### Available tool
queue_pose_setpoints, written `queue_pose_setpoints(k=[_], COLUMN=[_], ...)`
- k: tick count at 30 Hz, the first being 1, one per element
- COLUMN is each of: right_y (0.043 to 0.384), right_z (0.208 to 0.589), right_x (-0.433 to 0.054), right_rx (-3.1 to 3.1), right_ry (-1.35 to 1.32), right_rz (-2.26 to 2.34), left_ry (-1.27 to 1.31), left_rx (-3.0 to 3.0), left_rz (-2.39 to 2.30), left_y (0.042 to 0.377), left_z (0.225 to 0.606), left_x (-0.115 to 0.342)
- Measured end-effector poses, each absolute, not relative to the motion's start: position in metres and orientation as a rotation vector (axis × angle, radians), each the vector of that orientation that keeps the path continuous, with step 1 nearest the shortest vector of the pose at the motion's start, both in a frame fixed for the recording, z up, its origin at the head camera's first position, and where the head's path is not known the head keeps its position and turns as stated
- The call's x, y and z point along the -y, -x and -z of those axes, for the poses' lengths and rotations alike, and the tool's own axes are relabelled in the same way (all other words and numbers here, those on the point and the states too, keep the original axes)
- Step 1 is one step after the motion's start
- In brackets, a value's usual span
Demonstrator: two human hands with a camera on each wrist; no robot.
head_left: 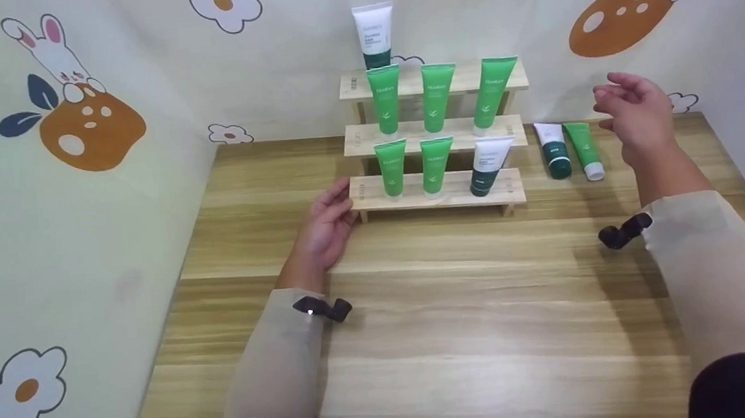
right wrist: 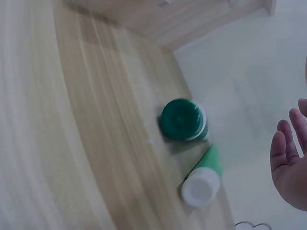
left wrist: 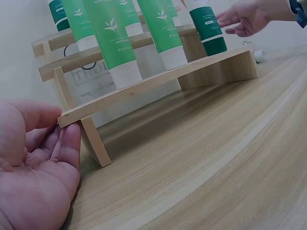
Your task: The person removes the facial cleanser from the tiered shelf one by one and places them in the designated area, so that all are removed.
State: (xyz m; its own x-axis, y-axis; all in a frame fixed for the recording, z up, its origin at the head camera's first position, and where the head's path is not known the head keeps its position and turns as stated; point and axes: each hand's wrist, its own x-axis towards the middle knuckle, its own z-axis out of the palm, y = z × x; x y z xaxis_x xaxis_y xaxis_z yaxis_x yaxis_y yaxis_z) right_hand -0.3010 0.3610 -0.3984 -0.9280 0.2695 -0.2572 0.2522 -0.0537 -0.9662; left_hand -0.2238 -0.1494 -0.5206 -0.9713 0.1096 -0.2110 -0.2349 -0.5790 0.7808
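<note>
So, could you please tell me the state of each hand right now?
Left hand: closed, pinching the lowest tier's left end on the pale wooden three-tier stand.
Right hand: open, fingers loosely bent, holding nothing.

In the head view, the lower end of the white-and-dark-green tube [head_left: 374, 33] atop the wooden stand [head_left: 457, 186] is hidden behind a green tube [head_left: 386, 98]; the fine print on both is too small to read. The left wrist view's upper edge cuts off several tubes, its left edge the left hand [left wrist: 38, 167]. In the blurred right wrist view, the right hand [right wrist: 291, 170] is cropped, and a dark green cap [right wrist: 181, 120] hides most of its lying tube.
</note>
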Motion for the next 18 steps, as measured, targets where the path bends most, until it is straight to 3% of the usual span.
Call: queue_pose_setpoints(k=[18], right_y=[0.297], right_z=[0.325], right_x=[-0.291], right_rx=[2.032], right_ry=[0.141], right_rz=[-2.238], left_ry=[0.213], left_rx=[-1.322], left_rz=[-2.617], left_y=[0.223], left_z=[0.521], left_x=[0.151])
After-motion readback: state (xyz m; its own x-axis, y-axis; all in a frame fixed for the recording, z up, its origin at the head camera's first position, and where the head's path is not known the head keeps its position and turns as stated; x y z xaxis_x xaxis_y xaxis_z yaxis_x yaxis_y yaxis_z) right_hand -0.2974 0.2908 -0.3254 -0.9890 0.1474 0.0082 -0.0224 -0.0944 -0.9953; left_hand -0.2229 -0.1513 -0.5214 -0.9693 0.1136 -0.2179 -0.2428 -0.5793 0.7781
